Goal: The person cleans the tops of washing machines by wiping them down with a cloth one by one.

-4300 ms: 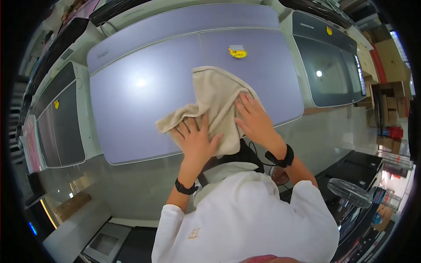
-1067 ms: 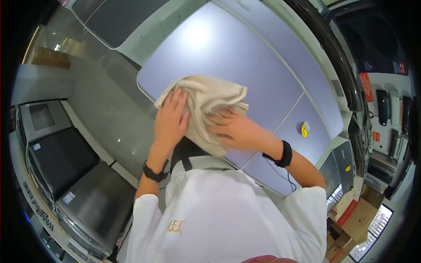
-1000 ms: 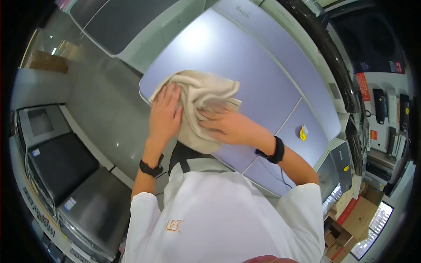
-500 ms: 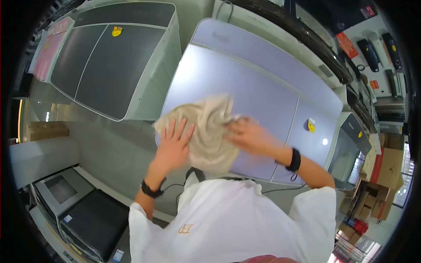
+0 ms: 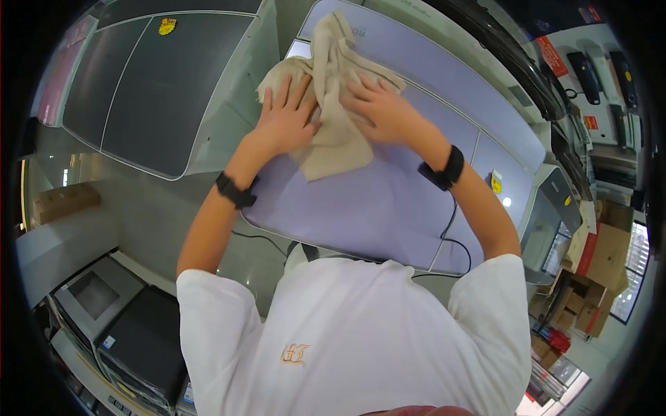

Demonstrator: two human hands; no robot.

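A beige cloth (image 5: 336,149) lies rumpled across the lavender lid of a machine that looks like a twin-tub washing machine (image 5: 347,208). Its upper end reaches onto the raised rear panel (image 5: 395,52). My left hand (image 5: 286,119) presses flat on the cloth's left part, fingers spread. On the cloth's right side rests my right hand (image 5: 385,112), palm down with fingers stretched out. Each wrist wears a black band, and a thin dark cable hangs from each.
A similar dark-lidded machine (image 5: 173,76) stands to the left, with a yellow tag (image 5: 167,27). Another yellow tag (image 5: 495,183) is on the lavender lid's right section. A grey machine (image 5: 551,225) stands at right, near cardboard boxes (image 5: 602,260). A black-topped appliance (image 5: 146,340) sits lower left.
Both hands have moved away from my body with the cloth, from the lid's near left edge to its far side. My right hand's fingers, bunched at the cloth before, now lie flat.
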